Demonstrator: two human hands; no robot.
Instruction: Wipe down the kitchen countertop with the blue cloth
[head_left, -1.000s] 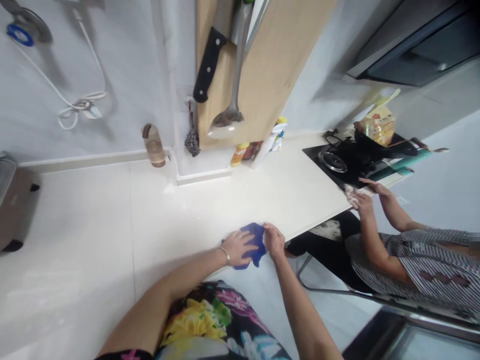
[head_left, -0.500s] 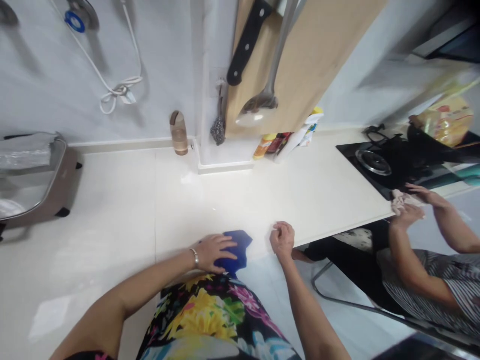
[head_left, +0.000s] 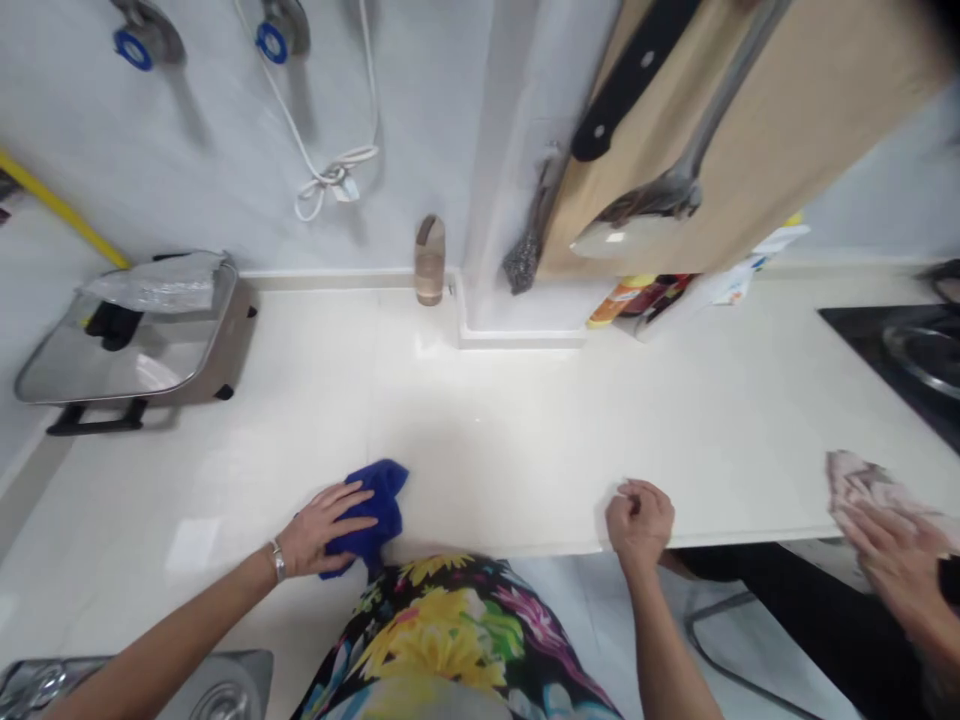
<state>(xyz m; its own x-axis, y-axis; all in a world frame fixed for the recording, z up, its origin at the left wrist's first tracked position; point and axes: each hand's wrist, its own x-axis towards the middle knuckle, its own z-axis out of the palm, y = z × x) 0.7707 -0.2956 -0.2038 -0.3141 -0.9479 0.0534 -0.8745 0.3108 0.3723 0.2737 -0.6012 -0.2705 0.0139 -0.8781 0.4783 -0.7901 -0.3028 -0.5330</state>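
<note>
My left hand (head_left: 328,527) lies with its fingers spread over a blue cloth (head_left: 382,505), pressing it against the white countertop (head_left: 480,470) near the front edge. Part of the cloth is hidden under the palm. My right hand (head_left: 641,518) rests at the counter's edge, curled into a loose fist with nothing showing in it. Further right, another person's hand (head_left: 892,555) is on a pale, crumpled cloth (head_left: 862,480) on the counter.
An electric pan (head_left: 150,350) with a glass lid stands at the left back. A brown bottle (head_left: 430,262) is against the wall. A board (head_left: 787,150) with a knife and a ladle juts out at the upper right. The stove (head_left: 900,340) is far right, a sink (head_left: 247,680) lower left.
The view has swung left. My left hand and the blue cloth have slid left along the counter. My right hand stays curled at the edge. The other person's hand with the pale cloth is now on the counter.
</note>
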